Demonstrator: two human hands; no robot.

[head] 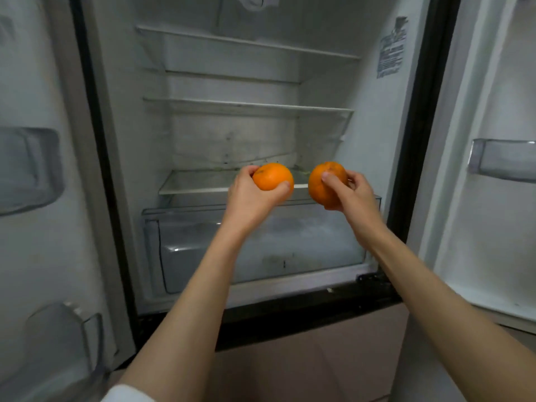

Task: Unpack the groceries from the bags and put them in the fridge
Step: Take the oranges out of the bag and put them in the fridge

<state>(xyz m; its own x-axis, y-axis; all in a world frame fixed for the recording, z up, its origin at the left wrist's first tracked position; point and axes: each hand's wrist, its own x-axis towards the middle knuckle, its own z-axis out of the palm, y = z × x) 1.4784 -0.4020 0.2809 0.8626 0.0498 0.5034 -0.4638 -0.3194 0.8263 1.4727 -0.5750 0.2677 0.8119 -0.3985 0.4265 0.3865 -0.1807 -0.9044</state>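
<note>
The fridge (121, 140) stands open in front of me with both doors swung wide. My left hand (249, 198) grips an orange (272, 177) from below and the left. My right hand (353, 192) grips a second orange (322, 187) from the right. Both oranges hover side by side, apart, just in front of the lowest glass shelf (197, 184) and above the clear crisper drawer (203, 245). No bags are in view.
Two more shelves (246, 104) sit higher up, bare. The left door (32, 169) carries clear bins at mid height and low down. The right door (504, 161) has a clear bin. A pinkish lower drawer front (319, 352) lies below the compartment.
</note>
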